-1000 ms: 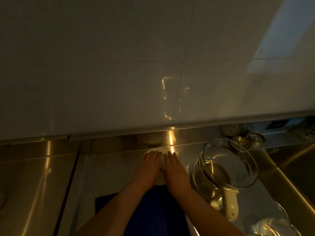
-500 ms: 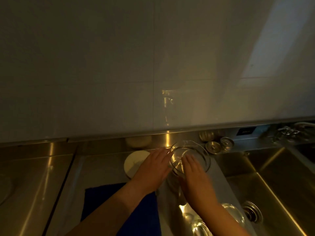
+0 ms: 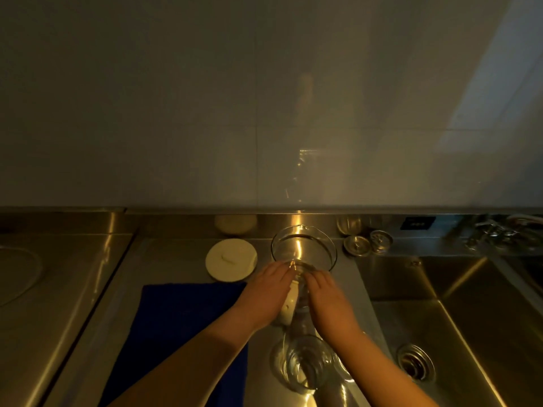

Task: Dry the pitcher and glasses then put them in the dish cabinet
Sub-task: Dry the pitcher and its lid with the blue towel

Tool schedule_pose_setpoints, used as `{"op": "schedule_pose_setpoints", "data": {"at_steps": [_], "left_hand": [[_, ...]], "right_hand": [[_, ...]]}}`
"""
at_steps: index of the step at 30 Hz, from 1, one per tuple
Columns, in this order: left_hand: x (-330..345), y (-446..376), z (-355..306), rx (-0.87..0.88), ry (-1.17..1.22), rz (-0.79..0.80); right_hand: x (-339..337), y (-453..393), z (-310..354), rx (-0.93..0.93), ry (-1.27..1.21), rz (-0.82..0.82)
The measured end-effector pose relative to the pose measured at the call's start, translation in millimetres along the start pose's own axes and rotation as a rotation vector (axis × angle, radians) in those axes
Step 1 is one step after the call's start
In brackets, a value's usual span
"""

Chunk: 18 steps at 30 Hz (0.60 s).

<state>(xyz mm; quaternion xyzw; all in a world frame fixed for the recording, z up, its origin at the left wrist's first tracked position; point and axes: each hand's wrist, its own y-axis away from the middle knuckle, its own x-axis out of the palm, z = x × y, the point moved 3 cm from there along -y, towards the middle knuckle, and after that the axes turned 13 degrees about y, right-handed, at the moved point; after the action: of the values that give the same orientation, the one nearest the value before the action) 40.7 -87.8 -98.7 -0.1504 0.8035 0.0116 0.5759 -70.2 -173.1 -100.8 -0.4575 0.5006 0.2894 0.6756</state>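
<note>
A clear glass pitcher (image 3: 304,249) with a cream handle (image 3: 288,311) stands on the steel counter, its mouth facing up. My left hand (image 3: 264,295) lies against its near left side and my right hand (image 3: 329,301) against its near right side, both cupping the body. Its round cream lid (image 3: 231,259) lies flat on the counter to the left. Clear glasses (image 3: 308,365) stand close to me, below my right wrist. A dark blue cloth (image 3: 182,333) is spread on the counter under my left forearm.
A steel sink (image 3: 470,318) with a drain (image 3: 415,361) opens to the right. Small metal strainers (image 3: 367,242) sit at the back ledge by the tiled wall. A cooktop ring (image 3: 20,274) shows at the far left. A faucet fitting (image 3: 499,233) is at the back right.
Both hands left the cream lid and moved right onto the pitcher. They have since slid down its near side toward the handle. The view shifted right.
</note>
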Motion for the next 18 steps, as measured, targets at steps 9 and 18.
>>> {"op": "schedule_pose_setpoints", "data": {"at_steps": [9, 18], "left_hand": [[4.7, -18.3, -14.8, -0.057, -0.041, -0.032], [0.3, -15.6, -28.1, -0.169, -0.019, -0.051]], "right_hand": [[0.6, -14.8, -14.8, -0.048, 0.011, 0.039], [-8.6, -33.1, -35.6, -0.222, 0.005, 0.179]]}}
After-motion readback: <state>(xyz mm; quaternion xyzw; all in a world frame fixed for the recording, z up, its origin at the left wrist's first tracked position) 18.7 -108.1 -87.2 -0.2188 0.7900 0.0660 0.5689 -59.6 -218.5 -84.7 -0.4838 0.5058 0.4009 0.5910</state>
